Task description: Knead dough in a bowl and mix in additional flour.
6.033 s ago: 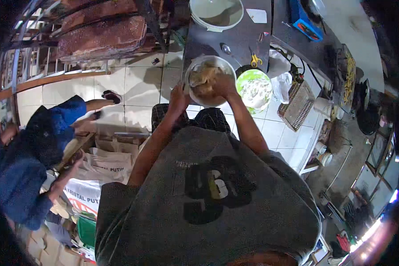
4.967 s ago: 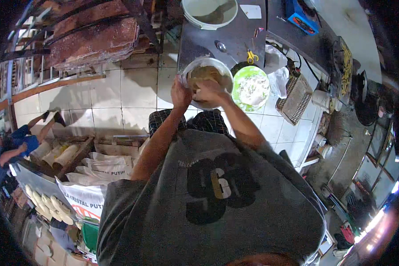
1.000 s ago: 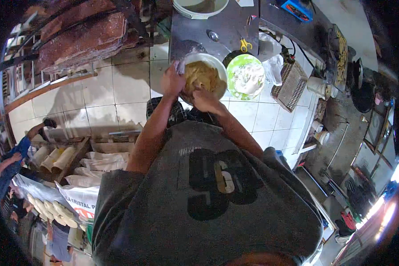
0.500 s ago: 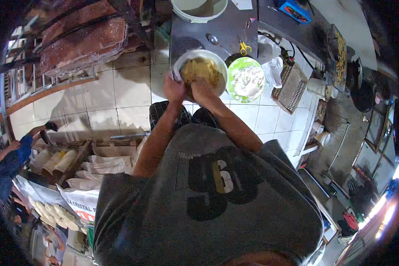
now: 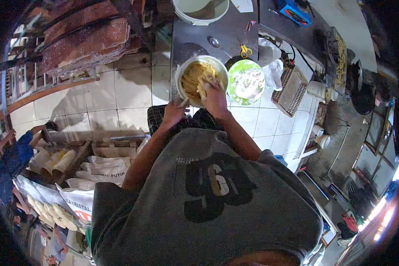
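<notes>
A round white bowl (image 5: 179, 85) sits at the near edge of the dark table, filled with soft yellow strips of food (image 5: 193, 80). My left hand (image 5: 174, 114) is closed on the bowl's near-left rim. Inside the bowl's right side, my right hand (image 5: 214, 95) is wrapped round a clump of the yellow strips, which stick out past the fingers. Their exact kind is hard to make out. Close by on the right stands a green basin (image 5: 232, 88) holding white powder (image 5: 248, 83).
On the dark table (image 5: 190, 33) are a white bucket (image 5: 201, 21), a spoon (image 5: 213, 42) and yellow-handled scissors (image 5: 245, 51). Right of the basin lie a clear plastic bag (image 5: 273, 73) and a perforated crate (image 5: 290, 91). A person in blue (image 5: 13, 157) is at far left.
My left hand has slid from the bowl's left side to its near rim. My right hand has risen and shifted right, lifting a clump of yellow strips.
</notes>
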Tool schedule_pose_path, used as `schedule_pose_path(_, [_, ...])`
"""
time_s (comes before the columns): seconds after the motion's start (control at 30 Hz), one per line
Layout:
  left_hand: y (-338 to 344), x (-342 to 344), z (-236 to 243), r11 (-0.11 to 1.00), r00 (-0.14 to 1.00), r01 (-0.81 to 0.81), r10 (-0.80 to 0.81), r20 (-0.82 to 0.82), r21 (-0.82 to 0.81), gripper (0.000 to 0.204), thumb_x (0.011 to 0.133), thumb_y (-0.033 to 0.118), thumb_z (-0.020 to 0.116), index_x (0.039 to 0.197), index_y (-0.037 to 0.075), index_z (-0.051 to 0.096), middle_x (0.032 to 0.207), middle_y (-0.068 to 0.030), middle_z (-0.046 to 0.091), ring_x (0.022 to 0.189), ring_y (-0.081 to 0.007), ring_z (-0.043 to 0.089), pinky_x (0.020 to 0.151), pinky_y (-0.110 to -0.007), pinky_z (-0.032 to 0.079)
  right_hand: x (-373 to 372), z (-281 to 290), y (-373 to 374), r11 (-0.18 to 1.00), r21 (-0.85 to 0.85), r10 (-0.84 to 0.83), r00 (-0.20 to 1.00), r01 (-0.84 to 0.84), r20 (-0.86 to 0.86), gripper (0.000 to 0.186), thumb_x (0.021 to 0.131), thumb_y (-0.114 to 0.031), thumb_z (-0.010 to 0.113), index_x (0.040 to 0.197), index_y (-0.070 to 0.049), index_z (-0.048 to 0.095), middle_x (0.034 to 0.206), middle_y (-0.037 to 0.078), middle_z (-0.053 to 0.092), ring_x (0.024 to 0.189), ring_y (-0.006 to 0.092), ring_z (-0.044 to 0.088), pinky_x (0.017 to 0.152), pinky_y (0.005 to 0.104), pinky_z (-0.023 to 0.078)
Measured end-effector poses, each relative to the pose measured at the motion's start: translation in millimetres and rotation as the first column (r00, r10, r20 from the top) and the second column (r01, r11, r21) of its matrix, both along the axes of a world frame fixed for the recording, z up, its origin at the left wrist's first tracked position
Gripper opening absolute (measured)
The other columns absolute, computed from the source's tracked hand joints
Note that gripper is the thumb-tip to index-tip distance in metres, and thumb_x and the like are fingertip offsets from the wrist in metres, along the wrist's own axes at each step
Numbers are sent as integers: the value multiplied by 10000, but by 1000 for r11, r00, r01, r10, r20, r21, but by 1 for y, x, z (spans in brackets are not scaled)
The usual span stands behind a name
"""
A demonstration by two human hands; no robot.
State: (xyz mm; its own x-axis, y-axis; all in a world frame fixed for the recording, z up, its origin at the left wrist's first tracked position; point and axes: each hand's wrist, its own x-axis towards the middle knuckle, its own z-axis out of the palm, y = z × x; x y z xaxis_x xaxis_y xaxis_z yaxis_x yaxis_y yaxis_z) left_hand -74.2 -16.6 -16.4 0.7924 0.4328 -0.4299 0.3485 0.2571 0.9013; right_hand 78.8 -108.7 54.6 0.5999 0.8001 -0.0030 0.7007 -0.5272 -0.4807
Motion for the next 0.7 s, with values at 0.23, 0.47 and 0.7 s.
schedule_pose_path(0.23, [5, 7, -13, 878, 976, 219, -187, -115, 425, 404, 751, 268, 639, 972, -28, 476, 820, -128, 600, 757, -210, 606, 637, -315, 500, 17, -16, 42, 792, -541, 130, 943, -285, -306, 343, 766, -230, 483, 1001, 12, 549, 1152, 268, 430, 1060, 375, 439, 877, 581, 287])
schedule_pose_path(0.47, [1, 26, 32, 786, 949, -267, 115, -292, -558, 344, 799, 230, 582, 1025, -8, 477, 789, -127, 601, 693, -214, 606, 518, -316, 496, 2, 36, 7, 918, -119, 390, 916, -379, 92, 564, 759, -160, 545, 1281, -111, 337, 1126, 173, 454, 1220, 356, 258, 1004, 505, 184])
schedule_pose_path(0.7, [24, 38, 53, 971, 924, -23, 111, -365, 239, 393, 779, 214, 575, 1061, -26, 443, 877, -196, 577, 804, -303, 574, 639, -385, 447, 34, -26, 43, 925, -235, -331, 937, 299, -112, 317, 677, -153, 585, 964, -29, 531, 964, 205, 548, 910, 358, 524, 807, 439, 404])
